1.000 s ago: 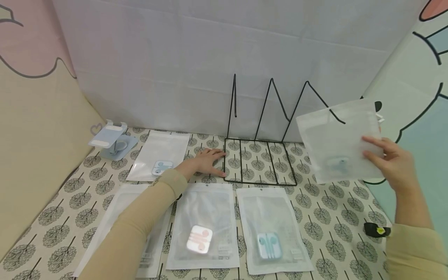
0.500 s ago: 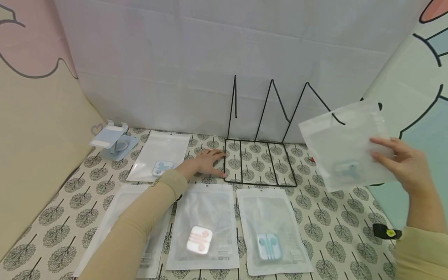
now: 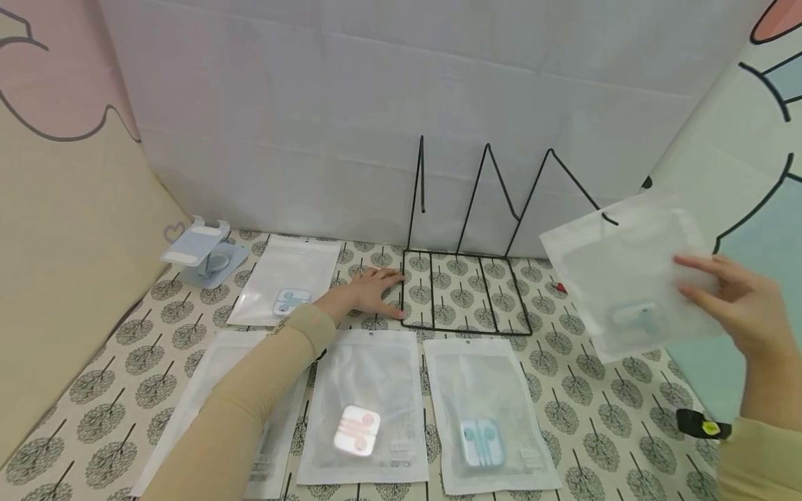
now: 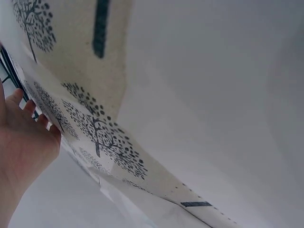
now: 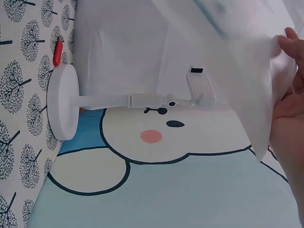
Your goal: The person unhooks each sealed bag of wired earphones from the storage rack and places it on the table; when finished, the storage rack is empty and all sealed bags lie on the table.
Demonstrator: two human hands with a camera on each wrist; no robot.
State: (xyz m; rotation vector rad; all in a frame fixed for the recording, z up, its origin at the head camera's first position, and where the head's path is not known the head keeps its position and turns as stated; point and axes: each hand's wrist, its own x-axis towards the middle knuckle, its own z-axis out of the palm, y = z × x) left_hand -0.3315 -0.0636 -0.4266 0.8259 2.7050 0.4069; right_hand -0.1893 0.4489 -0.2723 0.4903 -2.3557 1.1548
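Observation:
My right hand (image 3: pixel 742 299) pinches a frosted plastic bag (image 3: pixel 608 271) by its right side and holds it up off the table, tilted. Through the bag shows a small case with blue earphones (image 3: pixel 640 317). In the right wrist view the same bag hangs at upper right, with my fingers (image 5: pixel 289 45) at its edge. My left hand (image 3: pixel 370 291) lies on the table with fingers spread, fingertips and thumb right at the left side of a black wire rack (image 3: pixel 432 325). The left wrist view shows that hand (image 4: pixel 31 142) at its left edge.
Bags with pink earphones (image 3: pixel 357 430), blue earphones (image 3: pixel 482 442) and a further bag (image 3: pixel 213 362) lie in front; another (image 3: pixel 301 257) lies behind the left forearm. A blue folding stand (image 3: pixel 203 254) is at back left. Behind the held bag stand a white stand (image 5: pixel 63 102) and a red object (image 5: pixel 58 51).
My right hand has moved right and slightly down with the bag, uncovering a small red object on the table. The left hand stays where it was.

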